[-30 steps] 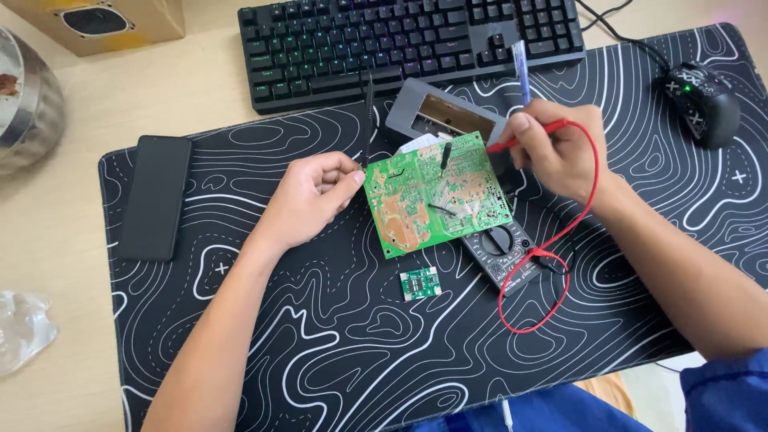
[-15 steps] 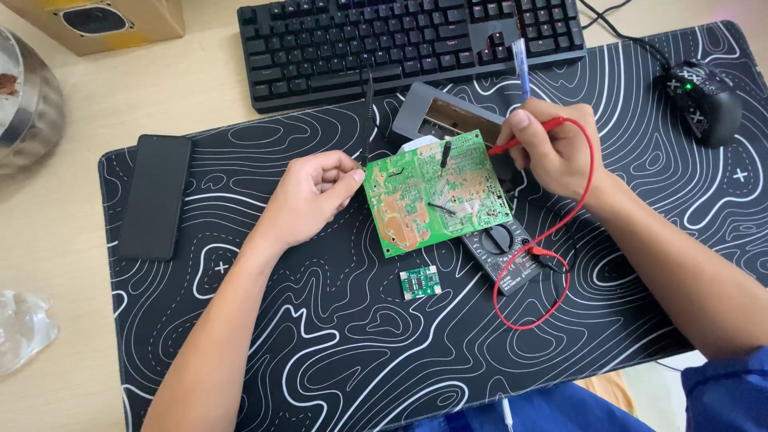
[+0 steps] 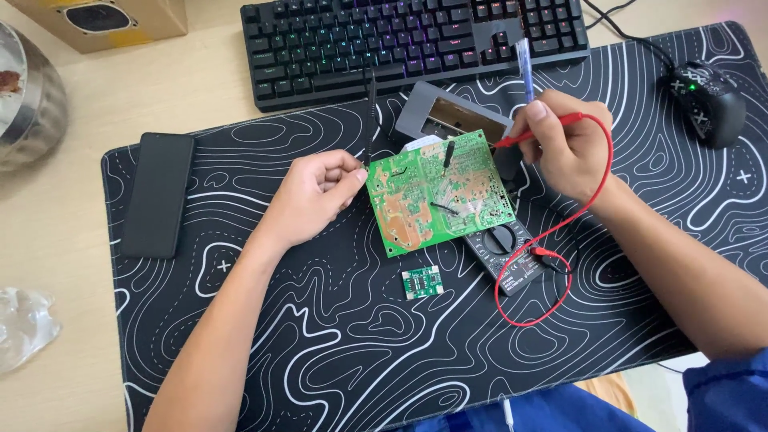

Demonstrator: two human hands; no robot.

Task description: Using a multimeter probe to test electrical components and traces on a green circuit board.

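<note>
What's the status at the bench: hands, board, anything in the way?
Left hand pinching the green circuit board edge. Right hand gripping the red probe. Multimeter partly under board; nothing blocking.

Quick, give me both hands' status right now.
Left hand: closed, fingers pinching the left edge of the green circuit board.
Right hand: closed around the red probe, tip pointing at the board.

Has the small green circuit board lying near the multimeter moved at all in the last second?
No. The small green circuit board lies in the same spot on the desk mat, just left of the multimeter.
</note>
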